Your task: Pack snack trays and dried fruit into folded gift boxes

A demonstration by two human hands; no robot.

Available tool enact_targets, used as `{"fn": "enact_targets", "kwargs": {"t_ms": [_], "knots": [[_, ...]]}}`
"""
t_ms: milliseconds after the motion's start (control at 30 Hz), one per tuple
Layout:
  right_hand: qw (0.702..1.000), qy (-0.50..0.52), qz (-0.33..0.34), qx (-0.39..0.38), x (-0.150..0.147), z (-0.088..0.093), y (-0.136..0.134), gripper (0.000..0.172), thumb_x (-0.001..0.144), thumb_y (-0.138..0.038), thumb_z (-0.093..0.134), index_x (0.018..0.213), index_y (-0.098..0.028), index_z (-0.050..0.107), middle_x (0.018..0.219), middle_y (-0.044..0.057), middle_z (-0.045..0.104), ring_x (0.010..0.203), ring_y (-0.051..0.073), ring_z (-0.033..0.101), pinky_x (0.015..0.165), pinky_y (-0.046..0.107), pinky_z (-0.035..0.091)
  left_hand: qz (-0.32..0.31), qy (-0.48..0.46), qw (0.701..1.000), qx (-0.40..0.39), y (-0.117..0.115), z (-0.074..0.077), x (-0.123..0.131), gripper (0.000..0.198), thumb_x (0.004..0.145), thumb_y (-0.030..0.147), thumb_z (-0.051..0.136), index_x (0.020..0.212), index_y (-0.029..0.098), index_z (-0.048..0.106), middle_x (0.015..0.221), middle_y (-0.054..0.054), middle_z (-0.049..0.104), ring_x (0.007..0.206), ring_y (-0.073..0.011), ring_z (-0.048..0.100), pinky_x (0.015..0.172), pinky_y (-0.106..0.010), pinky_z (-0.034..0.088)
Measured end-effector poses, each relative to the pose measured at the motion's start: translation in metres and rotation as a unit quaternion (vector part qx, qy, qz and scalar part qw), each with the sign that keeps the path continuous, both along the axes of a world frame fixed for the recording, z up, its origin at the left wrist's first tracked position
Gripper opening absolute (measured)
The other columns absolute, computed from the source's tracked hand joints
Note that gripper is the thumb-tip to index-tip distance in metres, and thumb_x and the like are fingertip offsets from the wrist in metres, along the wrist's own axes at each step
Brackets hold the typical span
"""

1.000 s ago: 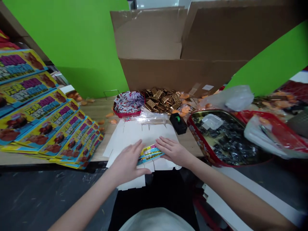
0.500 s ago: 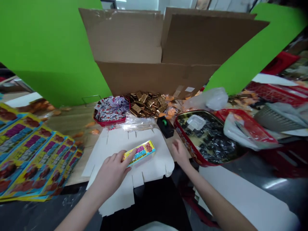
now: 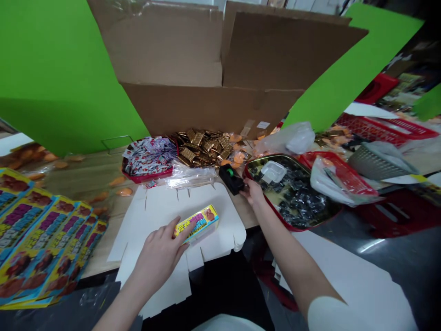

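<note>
My left hand [image 3: 161, 248] grips a small yellow and blue printed box [image 3: 200, 221], with the fingers over its top and left end. Flat white cardboard sheets [image 3: 161, 202] lie under the box. My right hand [image 3: 254, 192] is at the near end of a black tape dispenser [image 3: 231, 178] that carries a green roll. The right fingertips are pressed together at the dispenser's edge; whether tape is between them is too small to see. Just right of that hand is a red-rimmed tin [image 3: 292, 224] of dark wrapped pieces with a clear plastic tub [image 3: 274, 171].
Behind stand a large open carton [image 3: 206, 108] and green panels [image 3: 62, 69]. A red tray [image 3: 148, 177] of small sachets sits beside gold-wrapped pieces [image 3: 203, 147]. Printed yellow and blue cartons [image 3: 41, 248] are stacked at left. Red and grey baskets [image 3: 382, 158] are at right.
My right hand has moved forward and left from beside the tin to the tape dispenser. My left hand still holds the box on the sheets. The view has shifted slightly.
</note>
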State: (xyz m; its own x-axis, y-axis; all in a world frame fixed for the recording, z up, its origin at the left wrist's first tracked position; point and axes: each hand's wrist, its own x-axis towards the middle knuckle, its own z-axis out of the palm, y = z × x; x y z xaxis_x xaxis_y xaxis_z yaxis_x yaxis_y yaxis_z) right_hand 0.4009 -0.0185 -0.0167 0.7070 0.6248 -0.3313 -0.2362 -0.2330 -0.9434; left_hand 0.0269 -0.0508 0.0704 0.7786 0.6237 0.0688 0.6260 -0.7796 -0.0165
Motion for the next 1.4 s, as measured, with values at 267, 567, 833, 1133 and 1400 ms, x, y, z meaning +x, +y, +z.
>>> {"fn": "enact_targets", "kwargs": {"t_ms": [267,567,833,1133,1400], "knots": [[0.996,-0.031,-0.065,0.053,-0.017,-0.023,-0.027,0.025,0.063,-0.034,0.066,0.057,-0.021,0.045,0.054,-0.004,0.051,0.061,0.013,0.054,0.061,0.028,0.051,-0.007,-0.041,0.999,0.033,-0.001,-0.001,0.001,0.05,0.093,0.034,0.045,0.142,0.038,0.037,0.133,-0.011,0.047,0.105,-0.0275,0.054,0.082,-0.041,0.046],[0.992,-0.067,0.051,0.094,-0.104,0.031,-0.102,0.027,0.074,-0.045,0.063,0.082,-0.018,0.062,0.068,-0.001,0.059,0.058,0.012,0.052,0.055,0.025,0.046,-0.051,-0.123,0.991,0.018,-0.019,0.007,-0.013,0.033,0.093,0.018,0.047,0.125,0.023,0.053,0.123,-0.008,0.057,0.111,-0.022,0.052,0.091,-0.039,0.042],[0.956,-0.042,0.258,0.131,-0.216,0.074,-0.124,0.061,0.081,-0.03,0.059,0.138,-0.02,0.042,0.07,-0.003,0.065,0.065,0.015,0.06,0.059,0.027,0.05,-0.049,-0.257,0.965,0.026,-0.032,-0.01,-0.017,0.027,0.089,0.011,0.053,0.115,0.019,0.056,0.114,-0.007,0.061,0.107,-0.0189,0.055,0.095,-0.035,0.046],[0.961,-0.062,0.233,0.134,-0.227,0.053,-0.117,0.058,0.084,-0.031,0.056,0.138,-0.019,0.038,0.075,0.0,0.066,0.074,0.017,0.065,0.071,0.032,0.054,-0.004,-0.199,0.979,-0.039,-0.036,0.007,-0.013,0.044,0.089,0.013,0.043,0.131,0.025,0.052,0.109,-0.008,0.057,0.098,-0.0217,0.051,0.085,-0.038,0.046],[0.963,-0.068,0.227,0.127,-0.231,0.049,-0.127,0.075,0.085,-0.029,0.055,0.148,-0.023,0.016,0.073,-0.002,0.067,0.061,0.015,0.063,0.064,0.031,0.055,0.127,-0.233,0.96,-0.085,-0.023,0.015,0.018,0.017,0.083,0.034,0.061,0.09,0.019,0.062,0.107,-0.006,0.058,0.094,-0.0219,0.052,0.087,-0.038,0.043]]}}
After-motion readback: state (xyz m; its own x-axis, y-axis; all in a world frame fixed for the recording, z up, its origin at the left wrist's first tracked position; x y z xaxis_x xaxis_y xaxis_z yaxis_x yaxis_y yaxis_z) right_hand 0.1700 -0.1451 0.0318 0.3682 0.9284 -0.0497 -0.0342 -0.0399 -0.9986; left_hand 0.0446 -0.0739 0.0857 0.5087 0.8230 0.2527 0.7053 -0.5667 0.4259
